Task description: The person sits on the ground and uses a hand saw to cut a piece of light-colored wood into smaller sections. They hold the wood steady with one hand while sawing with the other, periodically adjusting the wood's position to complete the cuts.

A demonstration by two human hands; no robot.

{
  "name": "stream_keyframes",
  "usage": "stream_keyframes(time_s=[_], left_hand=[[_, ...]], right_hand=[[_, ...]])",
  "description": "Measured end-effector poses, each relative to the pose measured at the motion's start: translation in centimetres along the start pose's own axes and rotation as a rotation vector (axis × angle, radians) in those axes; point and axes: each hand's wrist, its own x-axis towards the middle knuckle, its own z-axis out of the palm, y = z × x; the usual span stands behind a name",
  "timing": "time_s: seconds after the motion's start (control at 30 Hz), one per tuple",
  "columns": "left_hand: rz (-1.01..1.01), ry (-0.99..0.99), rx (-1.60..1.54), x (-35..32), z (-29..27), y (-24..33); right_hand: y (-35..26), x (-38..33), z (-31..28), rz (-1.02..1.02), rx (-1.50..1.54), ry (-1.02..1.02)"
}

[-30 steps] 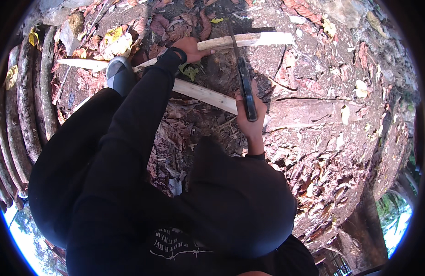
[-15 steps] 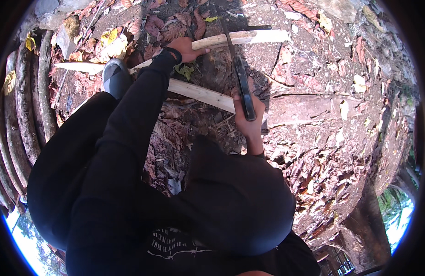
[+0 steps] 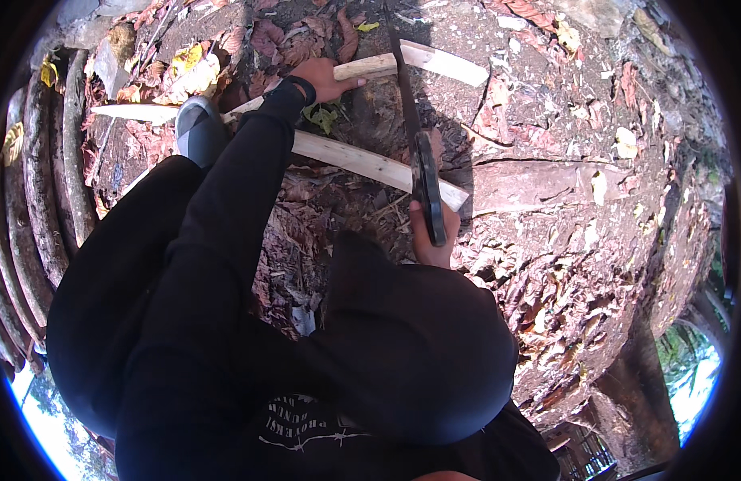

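My right hand is closed round the dark handle of a hand saw. Its long blade points away from me and crosses a pale wooden stick. My left hand grips that stick left of the blade, thumb stretched along it. Right of the blade the stick's end piece angles downward; whether it is still joined, I cannot tell. Nearer to me, a flat wooden strip lies across under the saw handle. My grey shoe rests by the pale wood at the left.
Dry leaves and soil cover the ground. Several round poles lie side by side at the left. Stones sit at the far left, and a flat reddish slab lies to the right.
My right hand has drawn the saw back toward me. The stick's end piece right of the blade has tipped downward. My left hand has stayed nearly in place.
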Motion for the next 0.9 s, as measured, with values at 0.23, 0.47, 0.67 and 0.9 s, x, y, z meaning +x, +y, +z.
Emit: stream_keyframes(time_s=[0.23, 0.47, 0.67, 0.9], left_hand=[[0.030, -0.014, -0.004, 0.8, 0.3, 0.6], [0.053, 0.175, -0.020, -1.8, 0.2, 0.4], [-0.076, 0.173, 0.050, -5.5, -1.4, -1.8], [-0.006, 0.236, 0.083, -7.3, -1.4, -5.2]], right_hand=[[-0.2, 0.9, -0.9, -0.084, 0.117, 0.067], [0.0, -1.2, -6.7, -0.011, 0.130, 0.169], [0.1, 0.2, -8.9, 0.023, 0.253, 0.261], [-1.4, 0.2, -10.9, -0.072, 0.243, 0.232]])
